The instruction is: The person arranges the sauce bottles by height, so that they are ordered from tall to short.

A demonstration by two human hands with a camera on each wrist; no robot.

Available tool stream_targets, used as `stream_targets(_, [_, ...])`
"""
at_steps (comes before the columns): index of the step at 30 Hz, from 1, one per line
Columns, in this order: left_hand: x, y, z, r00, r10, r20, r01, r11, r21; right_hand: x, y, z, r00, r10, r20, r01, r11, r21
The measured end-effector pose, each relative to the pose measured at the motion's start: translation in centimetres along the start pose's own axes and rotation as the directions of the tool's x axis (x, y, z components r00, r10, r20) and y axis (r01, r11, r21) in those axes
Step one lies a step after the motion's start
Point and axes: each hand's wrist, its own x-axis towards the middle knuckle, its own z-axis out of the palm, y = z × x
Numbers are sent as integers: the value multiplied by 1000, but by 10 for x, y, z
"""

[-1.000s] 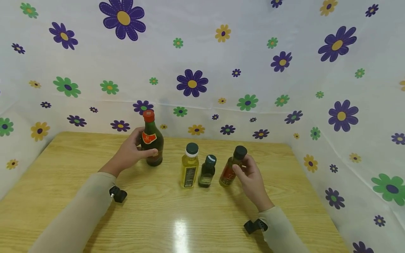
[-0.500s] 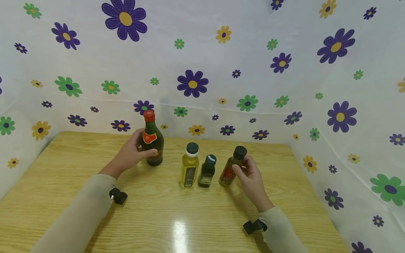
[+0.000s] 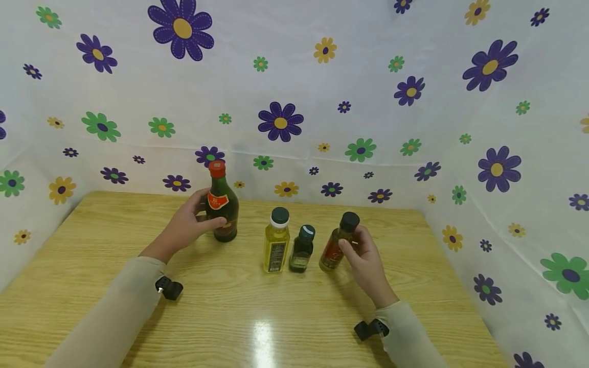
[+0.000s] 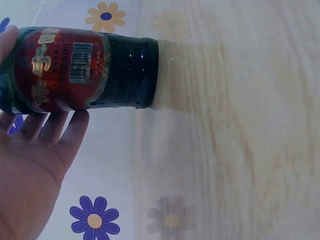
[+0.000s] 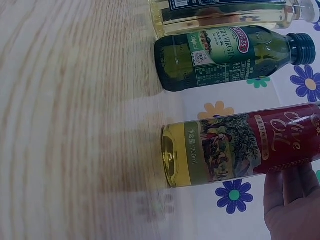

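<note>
At the left of the head view, my left hand [image 3: 186,225] holds a dark green glass bottle with a red cap [image 3: 223,207] around its body, thumb across the front. The bottle stands upright on the table; its red label with a barcode [image 4: 80,62] faces the left wrist camera. My right hand [image 3: 368,260] grips an olive oil bottle [image 3: 333,250] with a black cap and red label. This bottle's base [image 5: 172,156] is right at the tabletop in the right wrist view. Thumb and fingers lie on opposite sides of its upper part.
Between the hands stand a yellow oil bottle [image 3: 276,245] with a dark green cap and a small green olive oil bottle [image 3: 301,250], close beside each other. The wooden table [image 3: 221,317] ends at a white flower-printed cloth [image 3: 308,76] behind and to the right.
The left forearm and thumb have shifted very slightly to the left. Both hands keep their hold, and the bottles stand where they were.
</note>
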Motion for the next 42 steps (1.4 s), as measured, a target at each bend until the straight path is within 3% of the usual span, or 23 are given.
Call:
stream_targets(14, [-6,5,6,1000,2,-20,-3,1000,-8,-1,-1,1,1000,3,-8,-3,1000,-2])
stream_targets(18, [-10,4,6,997,29,-68,-31,999,-15,-1,0,1,1000,4,-10,-4,1000,2])
stream_targets(25, [-30,11,3,971,114,-211,-111,994,21,-1,1,2,1000,15,-17,-15,1000,9])
stream_targets(31, [-55,20,11,950,186,-249,-166,981,100,-2,2,1,999,27,-26,-27,1000,11])
stream_targets(36, [-68,26,22,924,248,-291,-225,968,111,-2,4,1,1000,16,-16,-16,1000,12])
stream_targets(39, [-72,31,31,913,290,-286,-273,957,100,-2,4,1,1000,7,-15,-7,1000,11])
stream_targets(42, [-74,36,42,913,318,-257,-303,948,96,-2,5,1,1000,2,-22,-1,1000,9])
